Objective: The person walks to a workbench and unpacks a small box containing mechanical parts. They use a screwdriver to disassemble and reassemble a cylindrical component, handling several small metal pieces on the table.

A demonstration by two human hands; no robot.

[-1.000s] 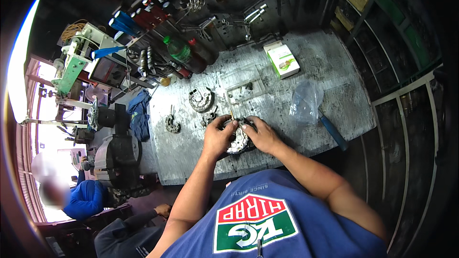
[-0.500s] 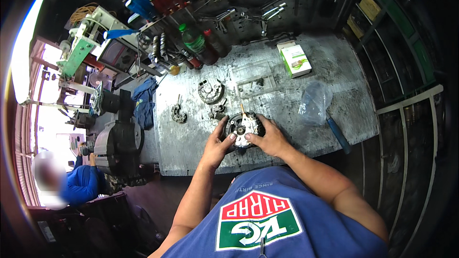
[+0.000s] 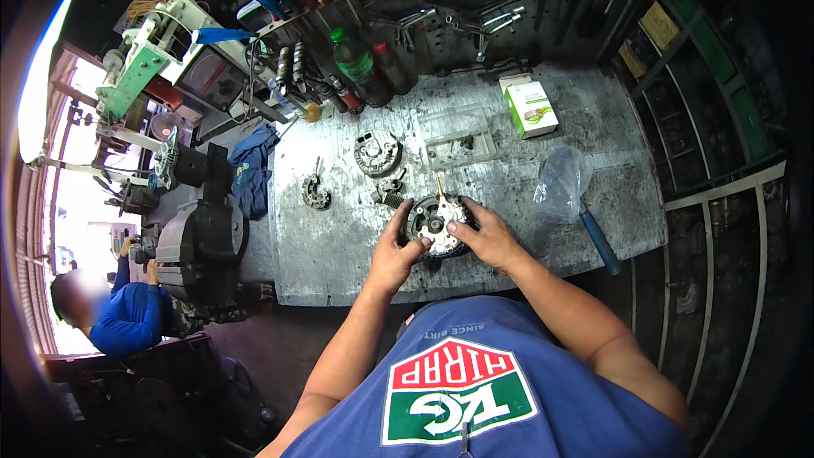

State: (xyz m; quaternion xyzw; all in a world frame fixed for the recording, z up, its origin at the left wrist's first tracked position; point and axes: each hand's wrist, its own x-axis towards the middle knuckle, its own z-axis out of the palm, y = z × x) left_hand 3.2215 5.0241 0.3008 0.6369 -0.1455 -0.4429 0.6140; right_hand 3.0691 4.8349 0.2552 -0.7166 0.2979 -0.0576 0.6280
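Observation:
Both my hands grip a round metal alternator housing (image 3: 436, 225) at the front of the workbench. My left hand (image 3: 395, 253) wraps its left side with the thumb on top. On the right side my right hand (image 3: 492, 240) holds on, its thumb pressed on the pale rectifier plate. A copper-coloured stud sticks up from the far edge. Just beyond lie a small dark part with a spring-like coil (image 3: 390, 192) and a second round housing cover (image 3: 377, 153). Farther left is a small curved metal part (image 3: 316, 193).
A clear plastic tray (image 3: 458, 136), a white-green box (image 3: 532, 108), a clear bag (image 3: 563, 182) and a blue-handled tool (image 3: 600, 242) lie on the bench (image 3: 339, 276). Bottles (image 3: 354, 59) and hung tools line the back. A person in blue (image 3: 127, 314) works at far left.
My hands still grip the housing; it looks slightly tilted or turned, and my right thumb sits a little higher on the plate. The whole view has shifted slightly.

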